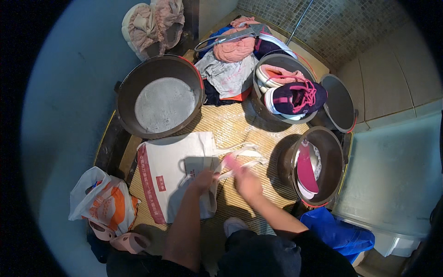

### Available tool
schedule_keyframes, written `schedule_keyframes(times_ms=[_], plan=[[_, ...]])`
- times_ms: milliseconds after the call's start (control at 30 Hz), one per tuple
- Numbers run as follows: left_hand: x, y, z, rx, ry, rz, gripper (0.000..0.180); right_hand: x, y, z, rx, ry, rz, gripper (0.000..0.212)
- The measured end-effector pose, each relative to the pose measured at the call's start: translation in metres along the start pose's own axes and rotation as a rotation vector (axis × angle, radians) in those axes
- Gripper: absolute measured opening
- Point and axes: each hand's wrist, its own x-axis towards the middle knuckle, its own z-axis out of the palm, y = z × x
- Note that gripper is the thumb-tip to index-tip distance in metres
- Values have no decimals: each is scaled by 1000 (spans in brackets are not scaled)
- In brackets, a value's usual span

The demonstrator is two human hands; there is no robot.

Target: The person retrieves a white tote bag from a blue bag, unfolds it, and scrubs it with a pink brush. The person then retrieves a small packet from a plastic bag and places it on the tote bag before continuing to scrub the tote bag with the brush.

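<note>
A white cloth tote bag with a dark red band lies flat on the ribbed mat. Its cloth straps stretch out to the right. My left hand is closed on the straps where they meet the bag's edge. Just right of it, my right hand is closed around a small pink thing lying against the straps. Motion smears that pink thing, so its kind does not show.
A dark bucket with sudsy water stands at the back left. Another bucket holds shoes; one at right holds pink and white pieces. Clothes are piled behind. A plastic bag and pink clogs are left; blue cloth is right.
</note>
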Motion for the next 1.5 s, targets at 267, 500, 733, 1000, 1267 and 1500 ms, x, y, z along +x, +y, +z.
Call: schedule_keyframes(times_ms=[267, 500, 733, 1000, 1267, 1500], plan=[[-29, -19, -20, 141, -82, -399, 44, 7, 8, -32, 453, 369, 74, 58], [-11, 87, 36, 724, 614, 25, 64, -6, 33, 19, 638, 416, 216, 90], [9, 82, 75, 913, 560, -35, 40, 22, 26, 2, 1106, 394, 295, 27], [-17, 94, 51, -621, 604, 86, 12, 35, 2, -51, 1415, 329, -21, 33], [-57, 45, 41, -1200, 756, -379, 26, -13, -38, 31, 393, -144, -233, 53], [-88, 43, 7, -1176, 610, -574, 39, 69, -72, -21, -158, 173, -453, 46]])
